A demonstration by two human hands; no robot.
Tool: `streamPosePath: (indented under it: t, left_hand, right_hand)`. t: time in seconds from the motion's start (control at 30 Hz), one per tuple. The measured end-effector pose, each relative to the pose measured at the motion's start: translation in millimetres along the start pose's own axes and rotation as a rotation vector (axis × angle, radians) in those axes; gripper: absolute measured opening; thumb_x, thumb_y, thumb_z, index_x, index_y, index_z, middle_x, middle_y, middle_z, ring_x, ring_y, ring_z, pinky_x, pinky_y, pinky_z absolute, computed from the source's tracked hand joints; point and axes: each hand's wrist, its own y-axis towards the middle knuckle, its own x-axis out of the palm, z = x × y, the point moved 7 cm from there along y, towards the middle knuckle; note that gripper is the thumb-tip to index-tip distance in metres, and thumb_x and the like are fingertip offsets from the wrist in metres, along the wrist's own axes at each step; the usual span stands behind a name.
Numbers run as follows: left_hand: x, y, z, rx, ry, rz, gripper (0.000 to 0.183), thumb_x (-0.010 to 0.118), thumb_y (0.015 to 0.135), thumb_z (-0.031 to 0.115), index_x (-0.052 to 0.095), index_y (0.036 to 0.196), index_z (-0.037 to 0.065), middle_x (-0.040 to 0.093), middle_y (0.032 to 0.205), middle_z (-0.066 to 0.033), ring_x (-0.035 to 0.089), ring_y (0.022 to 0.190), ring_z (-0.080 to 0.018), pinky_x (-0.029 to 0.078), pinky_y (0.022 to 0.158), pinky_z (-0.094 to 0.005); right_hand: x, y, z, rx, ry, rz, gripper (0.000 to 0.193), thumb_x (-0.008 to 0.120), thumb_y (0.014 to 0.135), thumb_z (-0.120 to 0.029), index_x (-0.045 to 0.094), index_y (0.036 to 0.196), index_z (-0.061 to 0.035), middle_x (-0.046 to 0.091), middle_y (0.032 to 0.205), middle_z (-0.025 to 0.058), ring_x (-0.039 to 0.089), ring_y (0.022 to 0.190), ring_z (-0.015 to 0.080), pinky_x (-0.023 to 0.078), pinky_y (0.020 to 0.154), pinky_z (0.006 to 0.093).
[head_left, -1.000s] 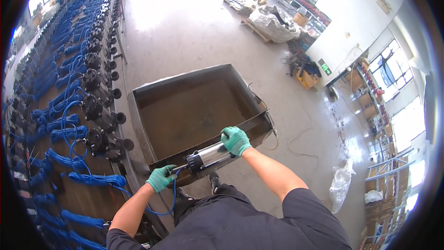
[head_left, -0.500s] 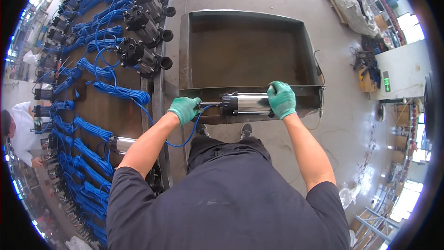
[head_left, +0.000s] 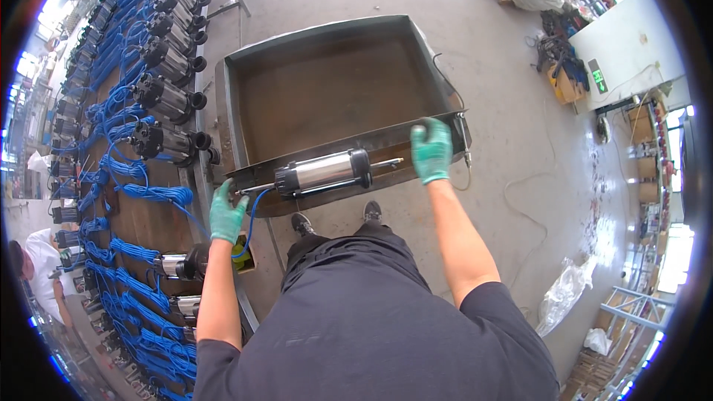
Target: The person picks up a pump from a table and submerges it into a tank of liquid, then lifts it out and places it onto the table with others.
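A silver cylindrical pump motor with black ends lies slightly tilted along the front ledge of a metal tank. Thin metal rods project from both its ends, and a blue cable hangs from the left one. My left hand, in a green glove, is beside the left rod's tip with fingers extended and thumb apart; any contact is unclear. Clear of the motor, my gloved right hand hovers over the ledge past the right rod, its fingers loosely extended and holding nothing.
Left of me, a long bench carries rows of black-and-silver pumps and coiled blue cables. A yellow-green item sits beneath my left hand. Clear plastic sheeting lies at right. Another person is at far left.
My right hand has come off the motor and sits apart from it. My left hand has loosened from the rod. The view has turned and shifted, so the tank appears tilted.
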Motion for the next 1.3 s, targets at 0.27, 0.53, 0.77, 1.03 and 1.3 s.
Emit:
streamPosePath:
  t: [0.27,0.53,0.77,1.03,1.3]
  left_hand:
    - [15.5,-52.0,16.1,-0.048,-0.302,0.175,0.044,0.071,0.093,0.005,0.059,0.135,0.002,0.068,0.117,-0.0089,0.065,0.105,-0.0181,0.052,0.094,-0.0322]
    - [34.2,-46.2,183.5,0.124,-0.778,-0.096,0.052,0.062,0.104,0.019,0.045,0.150,0.003,0.065,0.118,-0.0051,0.060,0.104,-0.0108,0.049,0.095,-0.0257]
    - [32.0,-35.0,203.0,0.094,-1.017,0.076,0.035,0.054,0.108,0.031,0.052,0.131,0.005,0.064,0.098,-0.0058,0.063,0.083,-0.0167,0.055,0.079,-0.0352]
    - [19.5,-22.6,-14.4,-0.736,-1.513,0.430,0.023,0.051,0.099,0.027,0.061,0.089,0.009,0.049,0.060,-0.0006,0.037,0.044,-0.0137,0.031,0.042,-0.0309]
    - [42.8,5.1,-74.1,-0.892,-1.112,0.050,0.041,0.056,0.102,0.051,0.065,0.083,0.016,0.061,0.065,-0.0011,0.043,0.043,-0.0118,0.030,0.041,-0.0290]
  right_hand:
    - [-25.4,-35.0,233.6,0.900,0.357,-0.340,0.033,0.065,0.096,-0.031,0.055,0.108,-0.0026,0.059,0.084,0.0084,0.057,0.064,0.0251,0.050,0.063,0.0425]
    - [6.4,-64.2,-63.1,0.426,0.947,-0.797,0.019,0.062,0.102,-0.016,0.055,0.117,-0.0061,0.064,0.089,0.0051,0.064,0.072,0.0146,0.056,0.067,0.0328]
    - [77.3,-135.7,-176.3,-0.298,0.488,-0.878,0.032,0.073,0.088,-0.010,0.061,0.118,-0.0069,0.069,0.100,0.0183,0.067,0.089,0.0399,0.054,0.075,0.0462]
    - [44.6,-73.3,-193.8,-0.477,0.212,-0.607,0.025,0.070,0.090,-0.016,0.067,0.112,-0.0051,0.070,0.096,0.0171,0.069,0.085,0.0339,0.055,0.077,0.0441]
    - [85.5,-27.5,-156.5,-0.349,-0.142,-0.748,0.018,0.071,0.089,-0.020,0.072,0.101,-0.0063,0.074,0.092,0.0136,0.072,0.080,0.0320,0.058,0.072,0.0407]
